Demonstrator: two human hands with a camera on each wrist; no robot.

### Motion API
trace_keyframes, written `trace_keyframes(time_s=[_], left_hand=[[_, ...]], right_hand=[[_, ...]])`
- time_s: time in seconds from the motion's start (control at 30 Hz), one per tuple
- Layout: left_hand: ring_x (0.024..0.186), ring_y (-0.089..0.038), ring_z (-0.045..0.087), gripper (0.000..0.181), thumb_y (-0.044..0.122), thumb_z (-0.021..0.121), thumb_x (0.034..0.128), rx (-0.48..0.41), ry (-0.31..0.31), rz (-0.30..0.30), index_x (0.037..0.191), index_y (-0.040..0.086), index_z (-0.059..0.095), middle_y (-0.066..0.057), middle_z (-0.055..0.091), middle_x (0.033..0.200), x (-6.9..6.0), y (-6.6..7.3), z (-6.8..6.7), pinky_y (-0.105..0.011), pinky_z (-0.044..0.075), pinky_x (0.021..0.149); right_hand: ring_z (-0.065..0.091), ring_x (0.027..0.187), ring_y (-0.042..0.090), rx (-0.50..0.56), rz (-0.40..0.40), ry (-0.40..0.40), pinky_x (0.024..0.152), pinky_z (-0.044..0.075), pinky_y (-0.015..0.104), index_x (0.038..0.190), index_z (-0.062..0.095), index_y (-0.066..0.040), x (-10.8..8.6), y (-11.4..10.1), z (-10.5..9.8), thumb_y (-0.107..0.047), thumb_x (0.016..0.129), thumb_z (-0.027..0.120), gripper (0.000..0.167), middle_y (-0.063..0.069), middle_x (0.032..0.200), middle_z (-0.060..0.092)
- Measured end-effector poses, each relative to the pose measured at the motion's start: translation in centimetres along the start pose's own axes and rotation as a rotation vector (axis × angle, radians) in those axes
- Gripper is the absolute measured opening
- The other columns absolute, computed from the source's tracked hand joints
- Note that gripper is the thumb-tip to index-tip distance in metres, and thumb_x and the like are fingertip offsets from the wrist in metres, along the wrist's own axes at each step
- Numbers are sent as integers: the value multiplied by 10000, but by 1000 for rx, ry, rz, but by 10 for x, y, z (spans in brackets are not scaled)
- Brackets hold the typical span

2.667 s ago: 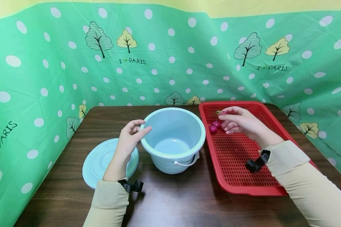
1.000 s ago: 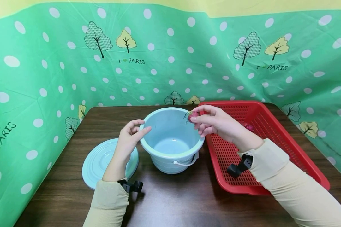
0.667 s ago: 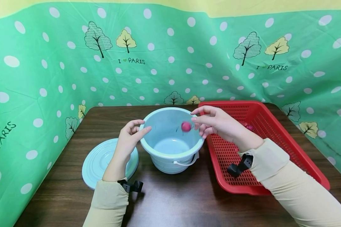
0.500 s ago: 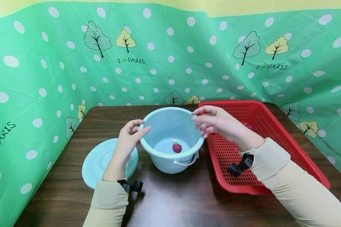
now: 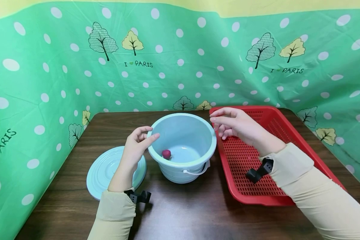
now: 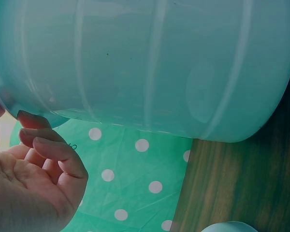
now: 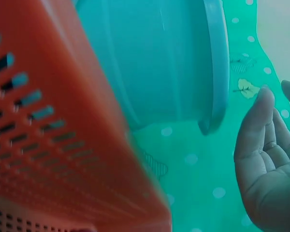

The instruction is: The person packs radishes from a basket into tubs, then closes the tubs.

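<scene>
A light blue bucket (image 5: 180, 182) stands upright in the middle of the table. My left hand (image 5: 138, 141) grips its left rim, thumb over the inside and fingers outside. One small round red radish (image 5: 166, 154) lies on the bucket's floor at the left. Just right of the bucket's rim, my right hand (image 5: 237, 126) hovers over the left edge of the red plastic basket (image 5: 259, 201). Its fingers are loosely bent and hold nothing, as the right wrist view also shows. The hand and forearm hide part of the basket's inside.
A round light blue lid (image 5: 99, 173) lies flat on the wooden table (image 5: 180, 213), left of the bucket and partly under my left forearm. The bucket's white handle (image 5: 198, 173) hangs down at its front right. A green dotted cloth (image 5: 180, 73) hangs behind the table.
My right hand carried a radish from the basket to the bucket and let it drop. The radish rolled left inside, and the hand has moved back right. My left hand stayed on the rim.
</scene>
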State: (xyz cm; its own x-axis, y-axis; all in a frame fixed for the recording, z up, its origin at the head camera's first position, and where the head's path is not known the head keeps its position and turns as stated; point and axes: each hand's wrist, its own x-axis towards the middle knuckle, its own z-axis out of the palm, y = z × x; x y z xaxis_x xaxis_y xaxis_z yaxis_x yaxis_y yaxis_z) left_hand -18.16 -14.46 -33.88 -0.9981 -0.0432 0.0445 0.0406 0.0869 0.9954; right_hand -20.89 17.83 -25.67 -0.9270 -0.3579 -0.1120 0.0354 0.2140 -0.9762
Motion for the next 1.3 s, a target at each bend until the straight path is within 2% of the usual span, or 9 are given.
trace_keyframes(time_s=[0.27,0.5,0.73,0.93,1.03,1.3], left_hand=[[590,-111,406,373,251,735,901,4,8,-1,1222,113,605,69,538,700,1,0,0,-221,386,565],[599,-132,415,376,252,734,902,5,8,1,1226,112,603,62,537,705,1,1,0,-223,394,566],[593,-113,413,377,250,731,905,3,7,-4,1230,113,601,67,534,705,0,0,0,-219,397,567],[599,-124,413,376,245,731,904,3,8,-5,1229,109,600,70,537,708,0,0,1,-214,394,565],[594,-115,409,379,247,733,902,2,8,-4,1229,110,601,70,535,709,0,0,1,-211,389,561],[580,-111,399,380,246,733,902,-2,6,-7,1231,109,601,68,527,702,0,0,1,-215,384,556]], right_hand=[[611,636,114,-39,1,65,637,583,272,1159,589,-93,1,3,-22,-279,964,650,276,-5,806,651],[593,628,107,-32,15,100,611,573,269,1133,606,-121,2,10,-44,-288,966,649,240,-15,793,642],[609,639,100,-60,39,157,625,576,271,1055,652,-200,5,22,-67,-317,966,646,147,-39,800,654],[625,629,95,-77,46,206,619,578,266,1039,657,-198,7,35,-83,-309,966,647,133,-48,792,664],[632,625,90,-110,59,230,625,581,268,1077,636,-156,8,41,-90,-312,969,640,189,-56,787,666],[657,635,56,-250,119,265,652,589,266,1346,454,92,13,57,-102,-320,992,591,559,-100,775,653]])
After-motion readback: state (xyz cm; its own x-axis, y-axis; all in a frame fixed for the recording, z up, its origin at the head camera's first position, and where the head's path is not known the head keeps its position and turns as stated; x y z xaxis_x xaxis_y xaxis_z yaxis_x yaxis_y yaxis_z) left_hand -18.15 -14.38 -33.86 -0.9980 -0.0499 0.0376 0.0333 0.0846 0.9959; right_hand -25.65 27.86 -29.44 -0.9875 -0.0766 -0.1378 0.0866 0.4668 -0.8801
